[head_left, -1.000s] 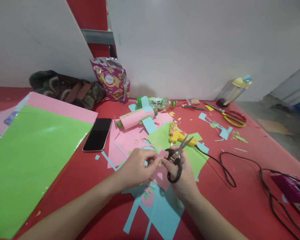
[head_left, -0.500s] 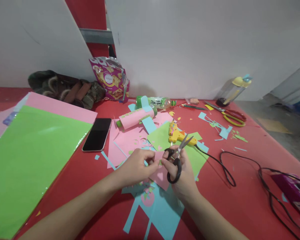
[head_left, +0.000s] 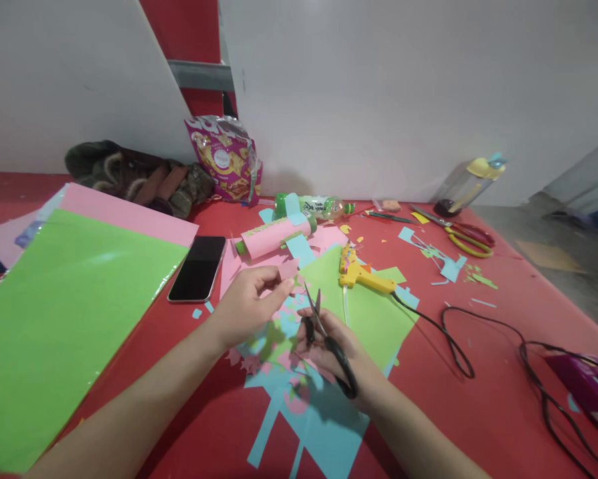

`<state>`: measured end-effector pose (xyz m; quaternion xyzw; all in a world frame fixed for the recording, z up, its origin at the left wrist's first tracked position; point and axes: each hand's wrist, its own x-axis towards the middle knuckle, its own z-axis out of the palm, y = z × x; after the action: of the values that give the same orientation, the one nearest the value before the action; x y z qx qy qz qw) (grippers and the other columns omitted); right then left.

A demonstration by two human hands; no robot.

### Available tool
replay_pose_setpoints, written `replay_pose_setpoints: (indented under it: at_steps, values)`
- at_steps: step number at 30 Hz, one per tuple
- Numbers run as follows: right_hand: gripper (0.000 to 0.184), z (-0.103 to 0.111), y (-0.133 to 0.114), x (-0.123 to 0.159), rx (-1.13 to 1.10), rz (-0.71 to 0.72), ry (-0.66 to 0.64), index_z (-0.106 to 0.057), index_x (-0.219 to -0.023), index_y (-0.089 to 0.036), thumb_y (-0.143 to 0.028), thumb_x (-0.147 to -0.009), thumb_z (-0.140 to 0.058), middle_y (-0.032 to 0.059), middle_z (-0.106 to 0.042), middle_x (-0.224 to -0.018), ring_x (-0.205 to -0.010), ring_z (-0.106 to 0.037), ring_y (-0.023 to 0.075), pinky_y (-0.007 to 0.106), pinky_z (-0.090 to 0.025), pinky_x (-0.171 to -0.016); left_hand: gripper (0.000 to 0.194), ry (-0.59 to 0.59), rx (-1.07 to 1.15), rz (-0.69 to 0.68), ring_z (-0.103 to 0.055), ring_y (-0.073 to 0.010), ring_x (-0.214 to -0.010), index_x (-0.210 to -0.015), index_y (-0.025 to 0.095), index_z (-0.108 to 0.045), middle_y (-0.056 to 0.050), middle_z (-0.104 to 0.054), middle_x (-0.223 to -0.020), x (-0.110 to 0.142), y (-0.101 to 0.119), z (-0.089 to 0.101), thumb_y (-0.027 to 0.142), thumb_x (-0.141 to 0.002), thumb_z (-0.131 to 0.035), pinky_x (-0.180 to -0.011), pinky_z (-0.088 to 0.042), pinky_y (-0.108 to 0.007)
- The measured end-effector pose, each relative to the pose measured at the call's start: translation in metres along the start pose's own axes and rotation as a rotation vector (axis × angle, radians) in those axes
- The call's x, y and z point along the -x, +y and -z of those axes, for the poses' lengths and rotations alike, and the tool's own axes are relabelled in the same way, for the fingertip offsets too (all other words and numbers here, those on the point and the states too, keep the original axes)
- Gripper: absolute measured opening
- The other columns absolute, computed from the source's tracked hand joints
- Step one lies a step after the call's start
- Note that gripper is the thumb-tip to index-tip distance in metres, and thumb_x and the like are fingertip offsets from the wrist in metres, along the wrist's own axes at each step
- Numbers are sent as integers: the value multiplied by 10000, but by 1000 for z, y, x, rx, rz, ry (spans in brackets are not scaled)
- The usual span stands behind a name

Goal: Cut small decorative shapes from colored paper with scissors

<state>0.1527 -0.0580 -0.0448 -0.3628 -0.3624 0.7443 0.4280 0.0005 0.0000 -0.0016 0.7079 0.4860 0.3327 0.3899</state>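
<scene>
My left hand (head_left: pixel 249 301) pinches a small piece of pink paper (head_left: pixel 289 269) between thumb and fingers, above the paper scraps. My right hand (head_left: pixel 356 352) is around a pair of black-handled scissors (head_left: pixel 319 320). The blades stand slightly apart and point up and away, just right of my left fingertips. Beneath both hands lie blue paper (head_left: pixel 328 426), a green sheet (head_left: pixel 378 326) and many small pink and green cut-outs (head_left: pixel 283 346). A yellow glue gun (head_left: pixel 368 276) rests on the green sheet, beyond my right hand.
A phone (head_left: pixel 197 269) and a large green sheet (head_left: pixel 79 319) lie to the left. Farther back are a pink-wrapped roll (head_left: pixel 276 237), a green bottle (head_left: pixel 323 207), a snack bag (head_left: pixel 225 159) and red-yellow scissors (head_left: pixel 468 239). A black cord (head_left: pixel 446 336) crosses the right side.
My hands have moved apart. The left has gone up and left with the pink paper; the right has lowered and turned the scissors, whose blades now point up and left.
</scene>
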Motion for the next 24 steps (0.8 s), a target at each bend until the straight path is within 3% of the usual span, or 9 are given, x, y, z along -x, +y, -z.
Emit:
replay_pose_setpoints:
  at_steps: [11, 24]
  values:
    - [389, 1, -5, 2, 68, -16, -93, -470, -937, -190, -325, -628, -663, -25, -476, -706, -555, -476, 80, 215, -355, -493, 299, -78, -125, -80, -286, -53, -444, -477, 158, -314, 62, -284, -469, 2, 5, 0, 239, -744, -423, -421, -268, -175]
    - [379, 3, -4, 3, 91, -31, -116, -479, -950, -184, -293, -639, -667, -31, -496, -671, -549, -488, 77, 216, -345, -492, 285, -212, -148, -92, -323, -60, -465, -482, 148, -356, 55, -346, -482, 2, 7, 2, 226, -749, -417, -445, -275, -174]
